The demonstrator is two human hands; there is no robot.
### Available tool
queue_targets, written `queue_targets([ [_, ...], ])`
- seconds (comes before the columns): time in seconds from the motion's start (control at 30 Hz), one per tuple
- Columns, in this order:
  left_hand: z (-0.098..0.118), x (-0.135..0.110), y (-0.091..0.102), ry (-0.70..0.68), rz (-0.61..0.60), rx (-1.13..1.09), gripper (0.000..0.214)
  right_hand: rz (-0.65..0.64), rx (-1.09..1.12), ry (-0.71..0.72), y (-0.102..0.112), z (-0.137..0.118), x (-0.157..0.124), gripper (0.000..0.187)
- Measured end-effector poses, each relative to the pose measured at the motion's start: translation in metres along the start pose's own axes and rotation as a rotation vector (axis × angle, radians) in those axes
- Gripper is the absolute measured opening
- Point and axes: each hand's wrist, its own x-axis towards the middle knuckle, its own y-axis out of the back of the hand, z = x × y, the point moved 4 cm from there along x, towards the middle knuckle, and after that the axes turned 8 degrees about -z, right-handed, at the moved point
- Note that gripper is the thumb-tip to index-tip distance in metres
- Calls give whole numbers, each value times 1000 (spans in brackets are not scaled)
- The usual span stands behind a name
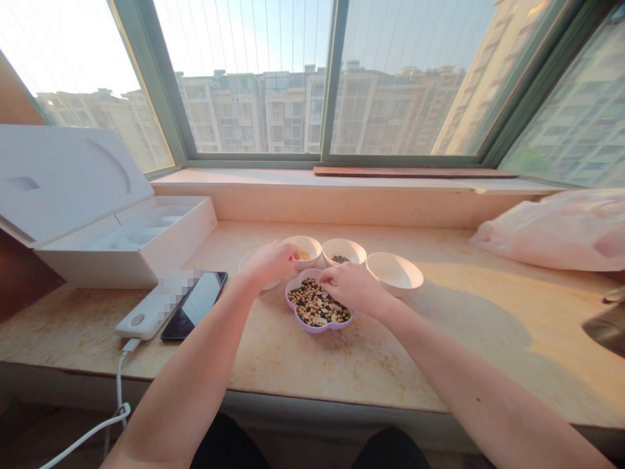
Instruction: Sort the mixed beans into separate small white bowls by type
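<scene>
A lilac flower-shaped bowl holds a mix of yellowish beans, black beans and pale flat pieces. My right hand reaches into its far right side, fingers pinched together at the beans; whatever is between them is hidden. My left hand is over the near left rim of a white bowl with yellowish beans. Its fingertips are drawn together, and I cannot make out what they hold. Beside that stands another white bowl with dark beans. To the right, a white bowl shows no beans. One more white bowl is mostly behind my left hand.
On the left lie a black phone and a white power bank with a white cable. Behind them stands an open white box. A plastic bag sits at right, near a dark shiny object. Windows rise behind the stone counter.
</scene>
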Motion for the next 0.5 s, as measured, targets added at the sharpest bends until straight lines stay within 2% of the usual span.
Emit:
queue_targets([
  [0.13, 4, -2, 3, -7, 1, 4, 29, 58, 130, -15, 5, 7, -1, 26],
  [0.27, 14, -5, 4, -50, -8, 9, 28, 223, 293, -53, 19, 27, -2, 22],
  [0.37, 22, -4, -1, -106, -80, 24, 23, 277, 290, -129, 23, 47, -2, 19],
  [0.5, 36, -5, -14, -236, -226, 43, 30, 282, 258, -176, 18, 66, 3, 24],
])
